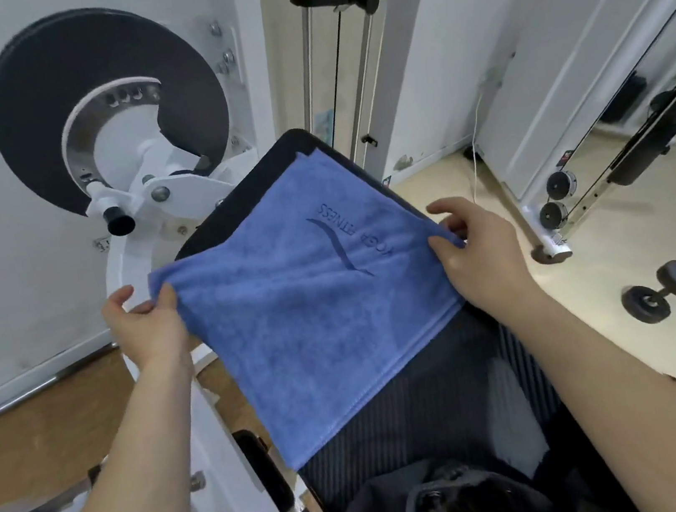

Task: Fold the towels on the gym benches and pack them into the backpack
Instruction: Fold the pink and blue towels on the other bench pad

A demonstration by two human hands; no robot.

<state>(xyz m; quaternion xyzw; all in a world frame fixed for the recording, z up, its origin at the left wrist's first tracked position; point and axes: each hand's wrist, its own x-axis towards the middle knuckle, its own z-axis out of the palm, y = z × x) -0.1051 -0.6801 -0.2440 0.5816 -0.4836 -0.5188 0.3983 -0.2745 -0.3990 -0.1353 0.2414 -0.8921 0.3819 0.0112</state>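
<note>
Towel (pixel 312 303): blue terry cloth with a soft, napped pile, stitched hems and a darker embossed logo with lettering, lying folded in layers on the worktop (pixel 416 410). Its far corner reaches the pad's rounded end, and its near edge crosses the pad diagonally. The worktop is black padded vinyl with fine ribbing. The left hand (pixel 144 324) pinches the towel's left corner between thumb and fingers, lifting it slightly. The right hand (pixel 476 252) pinches the right corner the same way. A dark backpack (pixel 452 506) sits open at the near end. A round-ended dumbbell (pixel 666 290) rests on the floor.
</note>
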